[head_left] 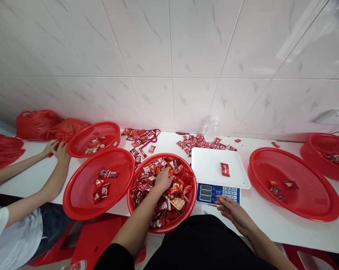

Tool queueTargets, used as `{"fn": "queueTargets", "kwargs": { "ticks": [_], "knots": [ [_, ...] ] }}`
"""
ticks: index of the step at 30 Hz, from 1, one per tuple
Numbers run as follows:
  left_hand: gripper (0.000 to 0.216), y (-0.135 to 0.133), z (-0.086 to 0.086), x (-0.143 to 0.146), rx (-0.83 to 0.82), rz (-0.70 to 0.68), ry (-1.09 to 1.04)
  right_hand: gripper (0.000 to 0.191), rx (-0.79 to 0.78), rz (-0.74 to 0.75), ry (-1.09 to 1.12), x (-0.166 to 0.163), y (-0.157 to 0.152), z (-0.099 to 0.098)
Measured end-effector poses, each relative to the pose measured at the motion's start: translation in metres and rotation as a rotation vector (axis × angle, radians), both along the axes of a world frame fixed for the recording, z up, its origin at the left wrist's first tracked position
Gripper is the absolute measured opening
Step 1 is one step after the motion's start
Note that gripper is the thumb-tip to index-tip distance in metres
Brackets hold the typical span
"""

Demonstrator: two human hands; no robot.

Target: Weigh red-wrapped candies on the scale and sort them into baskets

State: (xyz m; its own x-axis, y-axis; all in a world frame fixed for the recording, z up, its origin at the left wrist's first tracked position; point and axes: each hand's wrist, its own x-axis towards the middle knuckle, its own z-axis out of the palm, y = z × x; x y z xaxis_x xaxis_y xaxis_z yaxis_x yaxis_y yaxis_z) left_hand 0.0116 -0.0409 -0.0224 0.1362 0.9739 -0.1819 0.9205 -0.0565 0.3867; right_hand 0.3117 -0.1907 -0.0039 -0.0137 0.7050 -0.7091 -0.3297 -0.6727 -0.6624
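My left hand (163, 180) reaches into a red mesh basket (194, 195) heaped with small red candy packets (175, 189). Its fingertips are buried among the packets, so their grip is hidden. Over the front of the digital scale (218, 193) hovers my right hand (232, 210), fingers loosely bent and apart, holding nothing. One red packet (225, 169) lies on the scale's white pan (205, 165).
Red baskets with a few packets stand left (82, 187) and right (299, 165). Loose packets (197, 142) lie along the wall. A co-worker's hands (58, 150) touch red plastic bags (65, 127) at far left. A clear plastic bottle (211, 127) stands behind the scale.
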Motion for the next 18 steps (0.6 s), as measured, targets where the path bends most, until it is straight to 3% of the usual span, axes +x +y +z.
{"fn": "queueTargets", "kwargs": {
  "ticks": [7, 15, 18],
  "knots": [
    [0.029, -0.005, 0.015, -0.007, 0.007, -0.021, -0.092, 0.035, 0.006, 0.060, -0.007, 0.013, 0.012, 0.000],
    [0.027, 0.007, 0.040, -0.008, 0.039, 0.158, -0.287, 0.035, 0.010, 0.067, 0.007, 0.025, 0.021, 0.001],
    [0.028, 0.016, 0.045, -0.011, 0.079, 0.171, -0.232, 0.036, 0.008, 0.070, 0.002, 0.029, 0.021, -0.001]
  ]
}}
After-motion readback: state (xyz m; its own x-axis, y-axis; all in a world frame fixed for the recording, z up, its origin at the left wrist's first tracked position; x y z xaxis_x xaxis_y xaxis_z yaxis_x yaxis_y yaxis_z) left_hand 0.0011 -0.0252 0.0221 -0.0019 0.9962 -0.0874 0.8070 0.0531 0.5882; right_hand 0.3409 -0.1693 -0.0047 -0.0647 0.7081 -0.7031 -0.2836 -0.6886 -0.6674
